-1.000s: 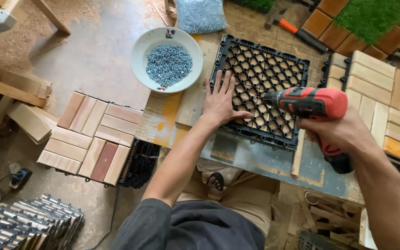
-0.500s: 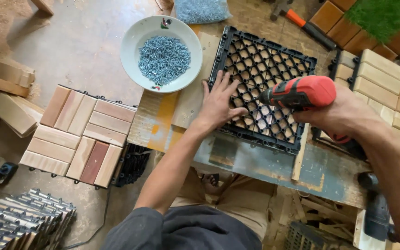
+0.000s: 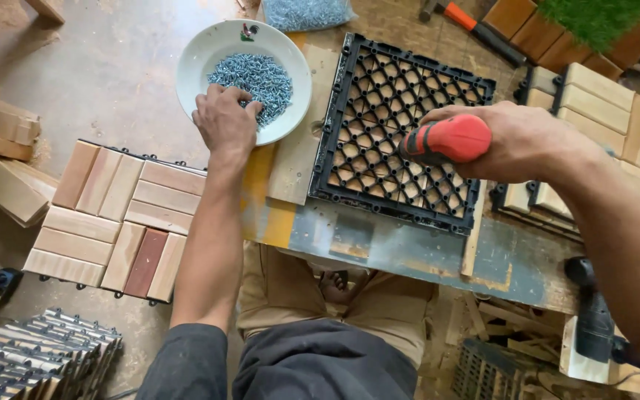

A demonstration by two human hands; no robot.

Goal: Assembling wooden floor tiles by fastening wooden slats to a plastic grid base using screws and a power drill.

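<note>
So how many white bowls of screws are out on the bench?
1. The white bowl of screws sits left of the black plastic grid, with the left hand reaching into it. Others may lie outside the view.

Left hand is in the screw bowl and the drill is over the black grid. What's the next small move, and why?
Probably pinch one screw and lift it out: the left hand has its fingers on the screws in the white bowl, while the right hand holds the red drill over the black grid.

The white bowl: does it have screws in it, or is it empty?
Partly full. A heap of screws covers the middle of the bowl, with bare white around it. The left hand rests its fingertips in the heap.
</note>
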